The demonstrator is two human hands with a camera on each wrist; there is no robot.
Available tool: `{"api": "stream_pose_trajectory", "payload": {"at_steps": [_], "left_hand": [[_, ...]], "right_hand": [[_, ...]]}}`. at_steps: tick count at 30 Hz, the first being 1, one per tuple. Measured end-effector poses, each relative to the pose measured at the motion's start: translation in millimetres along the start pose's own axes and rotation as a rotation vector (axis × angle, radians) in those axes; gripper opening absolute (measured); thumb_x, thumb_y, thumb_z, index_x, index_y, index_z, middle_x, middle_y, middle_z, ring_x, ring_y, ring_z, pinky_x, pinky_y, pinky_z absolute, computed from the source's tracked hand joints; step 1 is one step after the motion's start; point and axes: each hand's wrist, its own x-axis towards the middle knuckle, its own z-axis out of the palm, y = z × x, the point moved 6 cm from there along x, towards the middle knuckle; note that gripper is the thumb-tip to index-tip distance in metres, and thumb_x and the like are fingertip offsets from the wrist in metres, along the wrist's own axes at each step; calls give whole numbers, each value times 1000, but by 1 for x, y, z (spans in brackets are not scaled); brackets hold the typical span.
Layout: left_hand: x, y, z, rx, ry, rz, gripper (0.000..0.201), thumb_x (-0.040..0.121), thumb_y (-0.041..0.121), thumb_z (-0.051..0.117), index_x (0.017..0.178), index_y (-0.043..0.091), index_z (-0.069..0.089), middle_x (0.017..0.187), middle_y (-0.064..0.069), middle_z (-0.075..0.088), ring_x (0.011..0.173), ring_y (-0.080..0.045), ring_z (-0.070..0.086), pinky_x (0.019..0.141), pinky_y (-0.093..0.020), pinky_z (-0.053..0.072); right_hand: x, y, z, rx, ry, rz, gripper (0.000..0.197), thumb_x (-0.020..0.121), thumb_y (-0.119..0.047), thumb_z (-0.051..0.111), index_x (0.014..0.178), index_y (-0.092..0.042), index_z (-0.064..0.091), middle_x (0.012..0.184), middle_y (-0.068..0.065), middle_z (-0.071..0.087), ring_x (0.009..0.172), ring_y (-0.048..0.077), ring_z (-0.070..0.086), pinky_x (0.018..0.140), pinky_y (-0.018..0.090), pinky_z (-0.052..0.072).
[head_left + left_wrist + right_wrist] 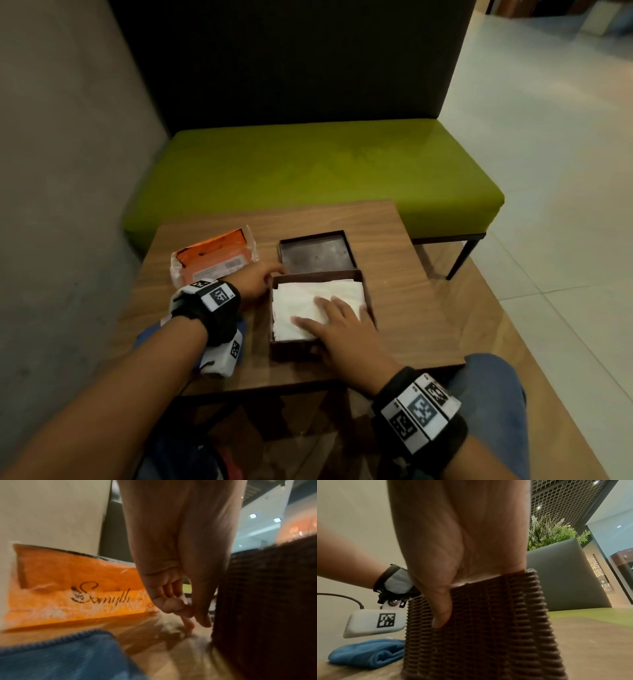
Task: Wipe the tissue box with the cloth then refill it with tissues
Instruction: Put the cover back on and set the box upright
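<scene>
Tissue box (294,349), a square, dark brown container with ribbed woven-looking walls, stands open near the front edge of the wood-grain counter (411,308), already filled with a stack of white tissues (308,301). The right hand (342,332) lies flat on the near part of that stack, fingers (323,303) straight and a little apart, pressing the sheets down; in the right wrist view its thumb hangs down the outside of the near wall. The left hand (255,281) is at the box's far-left corner, its fingers loosely curled beside the wall; whether they actually grip the wall I cannot tell.

Just left of the box, under the left wrist, lies the folded blue cloth (366,653), set down and touched by neither hand. That suggests wiping is over and refilling is close to done.

Judging by its look, the box is light and stiff, with a ribbed surface that gives good purchase, so it is best taken by two opposite walls. The tissues are soft, springy and easily creased, so a flat palm suits them better than a pinch.

Farther back, the matching brown lid (317,253) lies just beyond the box, inner side up. To its left rests the orange plastic tissue packet (212,260). The lid probably goes on next and should be lifted by its rim. Beyond the counter stands a green cushioned bench (308,171).
</scene>
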Motion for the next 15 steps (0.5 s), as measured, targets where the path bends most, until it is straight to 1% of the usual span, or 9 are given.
{"api": "stream_pose_trajectory", "payload": {"at_steps": [1, 3, 5, 6, 9, 10, 12, 14, 15], "left_hand": [[5, -2, 3, 42, 27, 16, 44, 89, 0, 44, 116, 31, 58, 104, -8, 68, 92, -23, 63, 87, -42, 52], [7, 6, 4, 60, 107, 78, 32, 90, 5, 47, 105, 30, 61, 100, -3, 68, 91, -18, 63, 87, -37, 51], [4, 17, 3, 37, 151, 120, 25, 91, 5, 47, 93, 21, 66, 89, 0, 66, 83, -14, 61, 79, -26, 45], [4, 20, 2, 37, 167, 130, 23, 90, 2, 47, 88, 17, 66, 84, 1, 64, 80, -14, 60, 73, -23, 42], [4, 20, -14, 66, 267, 137, 20, 79, -7, 54, 78, 12, 59, 74, -2, 61, 71, -18, 56, 59, -14, 33], [3, 19, -23, 51, 325, 153, 22, 76, -7, 59, 77, 15, 57, 70, 0, 57, 66, -16, 53, 55, -13, 32], [-3, 25, -44, -2, 435, 198, 27, 72, -3, 67, 80, 21, 55, 65, 2, 54, 59, -12, 48, 54, -18, 33], [-13, 35, -68, -95, 575, 269, 28, 73, 0, 69, 85, 22, 56, 71, 1, 50, 59, -7, 44, 56, -22, 36], [-20, 39, -80, -168, 652, 284, 25, 76, 3, 70, 90, 20, 58, 79, -1, 49, 62, -5, 43, 58, -20, 40]], "right_hand": [[1, 3, 0, -4, -11, 9, 57, 101, -31, 41, 149, -46, 15, 162, 7, 3, 149, 30, 0, 114, 63, 5], [3, 6, 2, -22, -38, 18, 56, 102, -32, 37, 150, -46, 10, 163, 7, -1, 150, 31, -3, 114, 64, 4], [4, 7, 4, -45, -75, 13, 57, 103, -33, 36, 150, -46, 7, 163, 7, -5, 150, 31, -5, 114, 64, 3], [4, 7, 4, -53, -96, 9, 57, 103, -32, 35, 150, -45, 6, 163, 7, -6, 150, 32, -6, 114, 64, 2], [5, 8, 4, -54, -145, 2, 56, 104, -29, 34, 151, -44, 7, 163, 7, -8, 150, 32, -7, 114, 64, 3], [5, 8, 3, -49, -154, 0, 56, 104, -28, 34, 151, -44, 9, 163, 7, -8, 150, 31, -8, 114, 63, 3], [5, 9, 3, -33, -174, -3, 56, 104, -26, 34, 151, -44, 11, 163, 7, -8, 150, 31, -8, 114, 64, 3], [5, 8, 2, -22, -180, -10, 55, 104, -28, 35, 151, -43, 11, 163, 6, -8, 150, 30, -8, 114, 64, 3], [5, 8, 2, -18, -182, -14, 55, 103, -32, 35, 151, -44, 11, 163, 6, -8, 150, 30, -8, 114, 64, 2]]}}
